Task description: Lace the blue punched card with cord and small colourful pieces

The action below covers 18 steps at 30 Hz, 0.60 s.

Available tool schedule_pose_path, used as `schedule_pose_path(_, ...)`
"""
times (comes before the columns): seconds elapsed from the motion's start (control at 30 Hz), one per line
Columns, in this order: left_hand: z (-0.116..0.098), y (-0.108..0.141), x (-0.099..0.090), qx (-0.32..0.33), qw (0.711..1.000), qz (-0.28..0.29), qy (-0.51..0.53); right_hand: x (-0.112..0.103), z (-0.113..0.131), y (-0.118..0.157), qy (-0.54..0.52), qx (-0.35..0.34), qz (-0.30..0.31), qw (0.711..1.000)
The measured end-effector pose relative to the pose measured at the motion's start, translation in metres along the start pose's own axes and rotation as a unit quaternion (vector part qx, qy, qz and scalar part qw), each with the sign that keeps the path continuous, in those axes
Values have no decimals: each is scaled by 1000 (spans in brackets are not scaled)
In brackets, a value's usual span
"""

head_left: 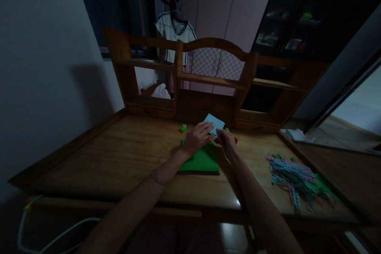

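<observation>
My left hand holds a light blue square sheet, its fingers lying across the near left part. My right hand is closed at the sheet's lower right edge, gripping a small tool with red parts; the fingers hide most of it, so its kind is unclear. Beneath the hands lies a green sheet or stack with a dark reddish lower edge. A small green figure with a white eye sits beyond my left hand, and a similar green figure shows partly behind my right hand.
A heap of pink, blue and green cut strips lies on the desk's right side. The wooden desk has a shelf unit along its back. A white cable hangs at the lower left. The room is dim.
</observation>
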State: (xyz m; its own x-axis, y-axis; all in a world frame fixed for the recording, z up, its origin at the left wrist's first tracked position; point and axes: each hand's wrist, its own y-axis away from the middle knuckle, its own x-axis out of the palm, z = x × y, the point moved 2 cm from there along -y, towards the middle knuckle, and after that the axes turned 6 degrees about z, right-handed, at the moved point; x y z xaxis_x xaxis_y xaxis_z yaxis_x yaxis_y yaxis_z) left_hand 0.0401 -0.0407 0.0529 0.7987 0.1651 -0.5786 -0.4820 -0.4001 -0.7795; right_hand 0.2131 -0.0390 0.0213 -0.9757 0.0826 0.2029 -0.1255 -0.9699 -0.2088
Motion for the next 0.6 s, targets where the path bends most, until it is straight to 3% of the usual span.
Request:
schedule_pose_path(0.07,4,-1,-3,-97,992,-74,32,-1,0,0,25,-5,-6,1000)
schedule_pose_path(0.13,17,0,-2,-206,965,-132,99,-1,2,0,66,-14,8,998)
schedule_pose_path(0.2,36,4,4,-300,925,-132,192,0,5,1,120,-32,27,992)
schedule_pose_path(0.27,53,8,13,-354,888,-81,283,1,9,2,169,-54,44,983)
schedule_pose_path(0.4,64,11,22,-335,876,-21,348,0,14,4,215,-77,50,972)
schedule_pose_path(0.6,49,12,28,-305,870,115,370,-4,14,3,199,-83,8,976)
